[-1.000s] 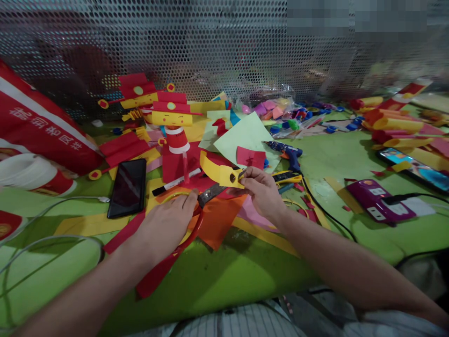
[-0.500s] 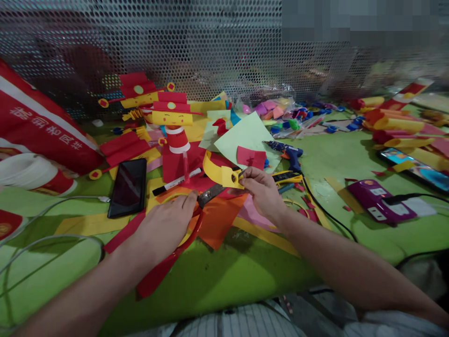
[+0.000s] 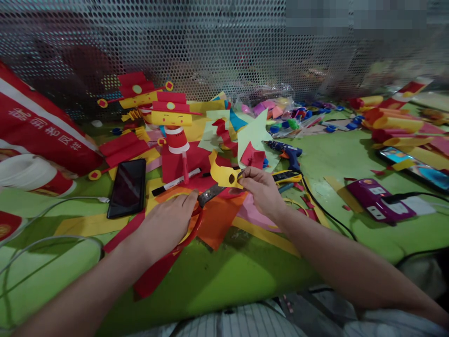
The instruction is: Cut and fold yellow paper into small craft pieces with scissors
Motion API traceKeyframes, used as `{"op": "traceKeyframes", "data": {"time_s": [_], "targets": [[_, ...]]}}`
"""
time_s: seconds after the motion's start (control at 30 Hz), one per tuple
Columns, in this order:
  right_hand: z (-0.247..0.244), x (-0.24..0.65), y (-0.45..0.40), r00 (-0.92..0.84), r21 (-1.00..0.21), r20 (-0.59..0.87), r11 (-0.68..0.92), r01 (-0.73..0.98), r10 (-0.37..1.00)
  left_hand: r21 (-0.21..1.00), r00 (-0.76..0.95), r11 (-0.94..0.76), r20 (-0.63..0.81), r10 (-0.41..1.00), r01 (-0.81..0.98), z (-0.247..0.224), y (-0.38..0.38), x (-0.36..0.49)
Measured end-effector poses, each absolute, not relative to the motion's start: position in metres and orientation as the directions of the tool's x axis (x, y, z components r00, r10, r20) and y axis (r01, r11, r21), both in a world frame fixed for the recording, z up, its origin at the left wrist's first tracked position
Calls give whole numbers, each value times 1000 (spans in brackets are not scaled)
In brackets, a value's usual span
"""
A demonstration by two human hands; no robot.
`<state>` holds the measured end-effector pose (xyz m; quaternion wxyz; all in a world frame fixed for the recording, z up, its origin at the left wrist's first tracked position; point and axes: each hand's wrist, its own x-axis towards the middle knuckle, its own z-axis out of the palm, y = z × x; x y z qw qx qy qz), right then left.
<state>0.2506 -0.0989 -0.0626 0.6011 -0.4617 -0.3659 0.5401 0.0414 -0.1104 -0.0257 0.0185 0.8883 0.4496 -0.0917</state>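
Observation:
My left hand [image 3: 171, 217] is closed around the red handles of a pair of scissors [image 3: 210, 193], whose dark blades point right toward a curved yellow paper strip [image 3: 224, 175]. My right hand [image 3: 261, 189] pinches the right end of that strip, which has a dark round hole or spot near my fingertips. Orange paper [image 3: 219, 220] lies beneath the scissors. A black-capped white marker [image 3: 177, 181] is just behind them. Beyond the strip are a pale green sheet [image 3: 250, 135] and a small red paper piece [image 3: 253, 156].
Paper figures on red cups [image 3: 176, 139] stand behind my left hand. A black phone [image 3: 126, 188] lies at the left, near white cups [image 3: 33, 173]. A blue glue gun [image 3: 289, 152] and a purple power socket [image 3: 380, 201] are at the right. A perforated metal panel [image 3: 210, 51] rises behind.
The yellow strip has shifted and turned slightly between my hands. The pale green sheet and red papers behind it look different in shape. My hands have hardly moved.

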Motion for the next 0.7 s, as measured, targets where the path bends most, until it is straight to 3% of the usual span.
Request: {"op": "traceKeyframes", "data": {"time_s": [0.7], "targets": [[-65, 250, -100, 20, -970, -37, -31, -241, 999, 2, 601, -612, -191, 776, 791, -26, -108, 41]]}}
